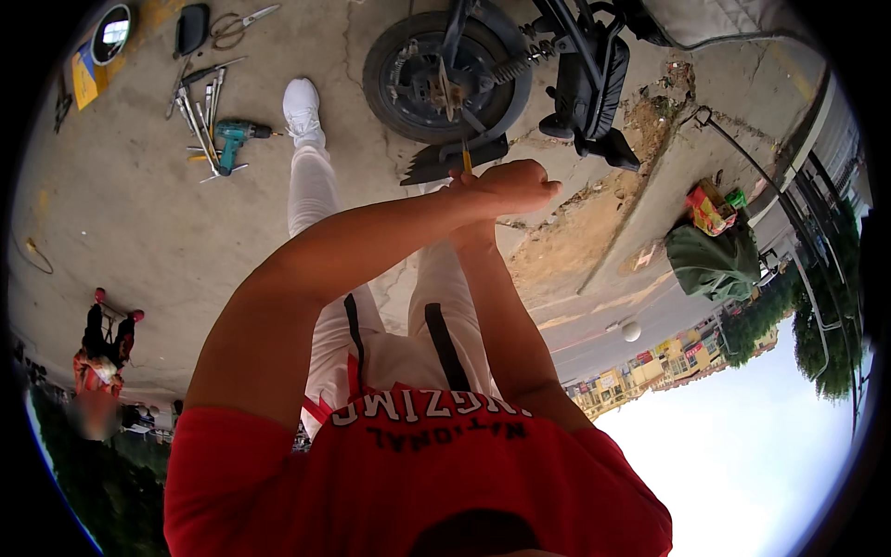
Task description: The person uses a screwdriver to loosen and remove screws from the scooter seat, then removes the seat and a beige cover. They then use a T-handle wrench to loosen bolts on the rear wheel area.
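Teal cordless drill (232, 136) among loose wrenches (200, 111) on the concrete floor (121, 213), scissors (239, 24) beyond, green bag (713, 262) at right, white ball (631, 330) nearby

Your two hands (501, 190) meet just before the scooter's rear wheel (445, 74), with the scooter body (594, 84) to the wheel's right, the cordless drill (237, 137) and loose hand tools (200, 107) on the concrete floor (139, 223) well to its left, and bags (715, 246) far right.
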Tool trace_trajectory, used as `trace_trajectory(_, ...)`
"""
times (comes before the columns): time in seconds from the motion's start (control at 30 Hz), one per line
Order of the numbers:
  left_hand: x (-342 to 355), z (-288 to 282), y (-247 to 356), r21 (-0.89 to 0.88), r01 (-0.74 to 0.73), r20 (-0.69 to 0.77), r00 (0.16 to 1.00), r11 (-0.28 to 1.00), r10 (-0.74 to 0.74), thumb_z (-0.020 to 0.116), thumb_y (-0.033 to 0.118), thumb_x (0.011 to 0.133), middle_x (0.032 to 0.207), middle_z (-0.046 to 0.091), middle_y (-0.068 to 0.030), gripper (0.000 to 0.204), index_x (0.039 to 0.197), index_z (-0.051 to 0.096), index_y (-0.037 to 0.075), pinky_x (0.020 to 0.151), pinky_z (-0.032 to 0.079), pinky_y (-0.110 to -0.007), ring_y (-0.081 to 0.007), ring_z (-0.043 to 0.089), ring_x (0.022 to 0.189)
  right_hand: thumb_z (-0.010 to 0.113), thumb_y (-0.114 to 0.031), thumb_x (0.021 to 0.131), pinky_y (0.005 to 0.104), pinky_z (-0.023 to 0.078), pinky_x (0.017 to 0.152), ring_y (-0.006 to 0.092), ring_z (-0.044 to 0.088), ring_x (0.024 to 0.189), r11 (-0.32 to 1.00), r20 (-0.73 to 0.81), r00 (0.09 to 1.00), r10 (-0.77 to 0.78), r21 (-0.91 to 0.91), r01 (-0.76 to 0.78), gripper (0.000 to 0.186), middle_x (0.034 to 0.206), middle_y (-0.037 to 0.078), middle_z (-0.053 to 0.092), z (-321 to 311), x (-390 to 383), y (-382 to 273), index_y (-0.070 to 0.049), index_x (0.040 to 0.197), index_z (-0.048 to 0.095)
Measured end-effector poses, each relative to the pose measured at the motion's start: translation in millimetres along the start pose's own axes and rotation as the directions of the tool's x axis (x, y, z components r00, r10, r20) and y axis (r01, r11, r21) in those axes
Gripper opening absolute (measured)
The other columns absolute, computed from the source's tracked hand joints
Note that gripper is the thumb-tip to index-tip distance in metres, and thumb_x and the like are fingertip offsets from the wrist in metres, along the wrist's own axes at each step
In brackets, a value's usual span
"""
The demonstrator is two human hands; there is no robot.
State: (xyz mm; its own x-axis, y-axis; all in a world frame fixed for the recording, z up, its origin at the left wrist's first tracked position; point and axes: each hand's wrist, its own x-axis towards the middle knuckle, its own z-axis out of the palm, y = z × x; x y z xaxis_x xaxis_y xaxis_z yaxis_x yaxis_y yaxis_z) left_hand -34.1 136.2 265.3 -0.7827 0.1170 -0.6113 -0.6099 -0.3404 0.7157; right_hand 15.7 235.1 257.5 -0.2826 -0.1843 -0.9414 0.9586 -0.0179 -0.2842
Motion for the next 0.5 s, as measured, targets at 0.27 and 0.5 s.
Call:
trace_trajectory(0.27,-61.1,-31.9,-23.9,-0.906,-0.411,-0.422,0.878,0.095,-0.224,0.048,0.031,0.091,0.044,0.026,0.0028,0.046,0.053,0.029,0.015,0.063,0.04,-0.029,-0.0114,0.03,0.042,0.056,-0.012,0.081,0.0365,0.049,0.068,0.0316,0.06,0.083,-0.28,0.467,0.883,0.051,-0.841,0.462,0.018,0.087,0.016,0.061,37.8,2.6,-57.1,-0.001,0.095,0.053)
trace_trajectory(0.5,-84.6,10.9,-77.6,-0.845,-0.534,-0.489,0.791,-0.025,-0.368,0.048,0.032,0.092,0.055,0.05,-0.0025,0.038,0.06,0.048,0.011,0.072,0.044,-0.036,-0.0203,0.052,0.056,0.056,-0.007,0.077,0.0355,0.052,0.069,0.0277,0.065,0.083,-0.777,0.121,0.887,0.445,-0.44,0.45,0.014,0.086,0.014,0.065,93.0,1.2,-86.8,-0.003,0.084,0.067)
